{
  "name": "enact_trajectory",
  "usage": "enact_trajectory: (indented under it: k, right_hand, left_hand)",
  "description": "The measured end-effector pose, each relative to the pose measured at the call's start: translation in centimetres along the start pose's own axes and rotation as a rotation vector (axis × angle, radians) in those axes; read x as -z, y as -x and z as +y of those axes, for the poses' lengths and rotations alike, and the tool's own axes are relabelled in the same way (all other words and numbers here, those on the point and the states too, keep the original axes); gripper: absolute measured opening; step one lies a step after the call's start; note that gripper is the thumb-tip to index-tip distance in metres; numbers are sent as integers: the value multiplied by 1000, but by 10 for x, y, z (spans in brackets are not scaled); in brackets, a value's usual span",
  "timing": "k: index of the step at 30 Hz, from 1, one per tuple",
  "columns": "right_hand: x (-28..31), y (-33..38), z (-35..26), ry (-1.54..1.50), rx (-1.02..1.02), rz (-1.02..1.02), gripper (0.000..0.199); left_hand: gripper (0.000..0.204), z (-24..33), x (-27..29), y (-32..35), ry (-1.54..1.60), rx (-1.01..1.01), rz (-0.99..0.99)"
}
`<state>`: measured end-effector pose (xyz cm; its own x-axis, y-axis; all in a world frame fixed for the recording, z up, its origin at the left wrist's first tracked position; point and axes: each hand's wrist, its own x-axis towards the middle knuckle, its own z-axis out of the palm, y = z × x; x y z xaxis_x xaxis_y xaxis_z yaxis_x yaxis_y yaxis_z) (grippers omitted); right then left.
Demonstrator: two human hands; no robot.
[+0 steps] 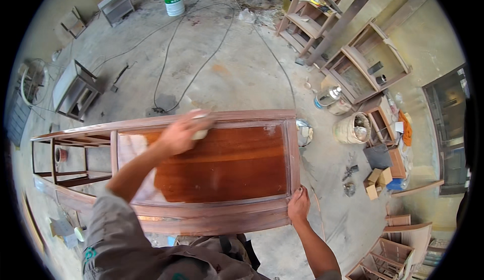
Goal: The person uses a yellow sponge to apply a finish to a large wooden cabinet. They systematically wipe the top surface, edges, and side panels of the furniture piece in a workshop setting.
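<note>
A long wooden cabinet frame (252,115) lies across in front of me, with a glossy reddish-brown panel (227,166) set in its right part. Its left part is open framework. My left hand (179,133) is closed on a pale, rounded pad (200,125), at the panel's far edge; motion blurs the hand slightly, and the pad's exact kind does not show. At the near right corner, my right hand (299,204) curls its fingers round the frame's edge. A whitish, hazy patch (143,179) covers the panel's left end, partly behind my left forearm.
Cables (199,71) trail over the concrete floor beyond the cabinet. A paint bucket (174,4) stands far off. On the right are a dirty bucket (348,129), a cardboard box (377,181) and unfinished wooden furniture (368,60). A small table (75,91) stands at left.
</note>
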<state>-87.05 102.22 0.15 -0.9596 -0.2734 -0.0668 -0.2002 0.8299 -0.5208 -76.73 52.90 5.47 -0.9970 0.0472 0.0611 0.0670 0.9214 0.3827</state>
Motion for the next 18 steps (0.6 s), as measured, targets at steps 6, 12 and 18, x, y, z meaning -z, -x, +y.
enact_trajectory:
  k: [6, 12, 18]
  right_hand:
    - [-2, -1, -3, -48, -20, -65, 38]
    - [4, -2, 5, 63, 24, -26, 39]
    - [3, 0, 1, 16, 16, 22, 37]
  left_hand:
    - [70, -61, 42, 135, -104, 137, 94]
    - [63, 107, -79, -64, 137, -193, 347]
    - [56, 113, -87, -80, 45, -135, 295]
